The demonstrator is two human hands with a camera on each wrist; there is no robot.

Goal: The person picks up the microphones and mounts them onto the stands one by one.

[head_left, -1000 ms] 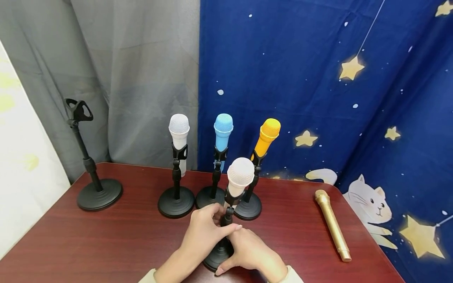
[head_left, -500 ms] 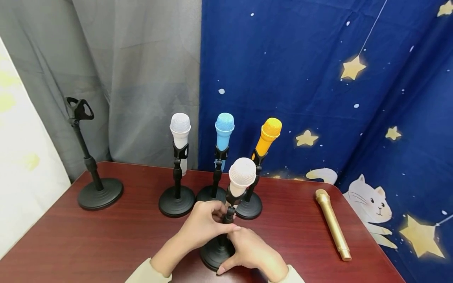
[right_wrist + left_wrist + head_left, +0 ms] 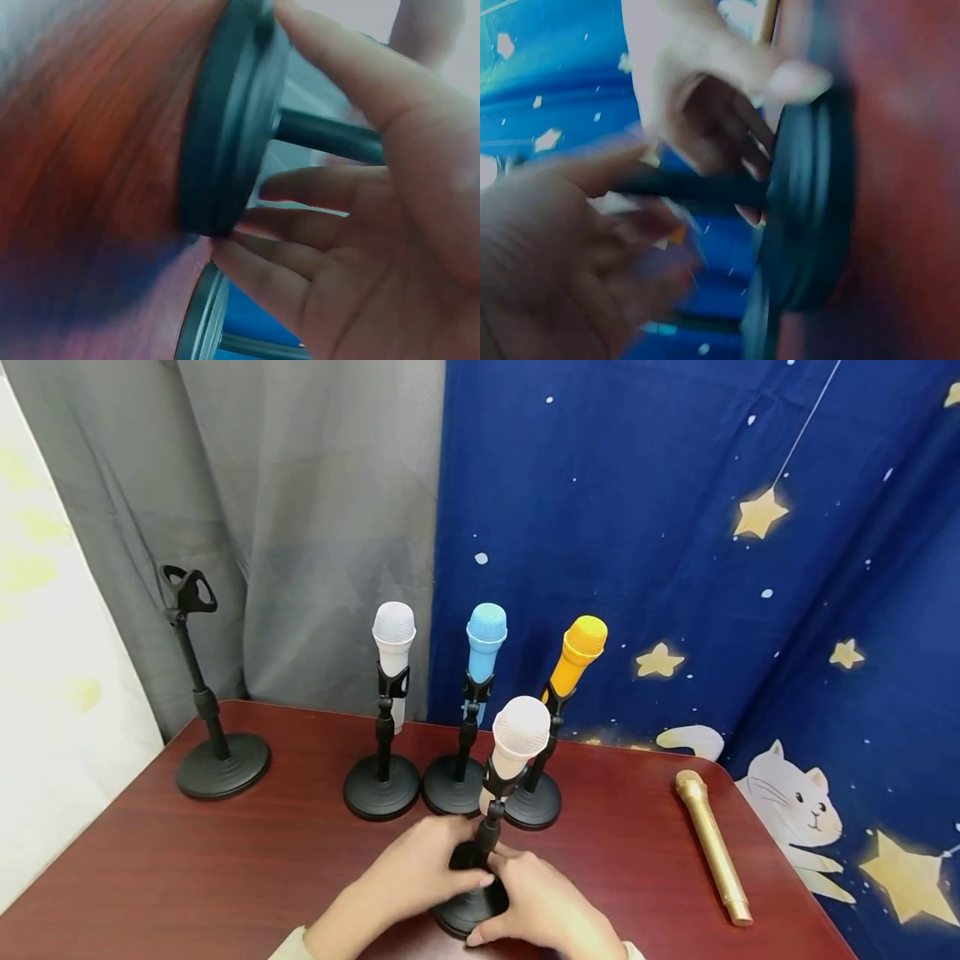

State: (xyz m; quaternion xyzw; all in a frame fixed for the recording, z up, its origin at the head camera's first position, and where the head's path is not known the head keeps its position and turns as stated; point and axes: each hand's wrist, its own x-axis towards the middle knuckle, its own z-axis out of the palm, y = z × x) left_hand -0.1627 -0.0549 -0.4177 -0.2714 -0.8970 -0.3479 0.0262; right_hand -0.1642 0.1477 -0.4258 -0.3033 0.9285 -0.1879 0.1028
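Note:
A white microphone (image 3: 521, 731) sits in the clip of a black microphone stand (image 3: 489, 835) near the front of the table. My right hand (image 3: 543, 897) grips the stand's round base, thumb at the near edge; the right wrist view shows its fingers (image 3: 292, 232) at the opposite edge. My left hand (image 3: 412, 872) is loosely around the pole, its thumb over the base. It is blurred in the left wrist view, with the pole passing between thumb and fingers. Behind stand a paler white microphone (image 3: 393, 631), a blue microphone (image 3: 487, 635) and a yellow microphone (image 3: 581, 647), each on a black stand.
A microphone stand with a bare clip (image 3: 197, 589) stands at the back left of the red-brown table (image 3: 150, 860). On the right lies a gold microphone (image 3: 712, 847). Grey (image 3: 337, 527) and blue starry curtains (image 3: 637, 485) hang behind the table.
My left hand has slid down the pole, its thumb coming off the back of my right hand to over the base. My right hand keeps its grip. The head view has shifted slightly.

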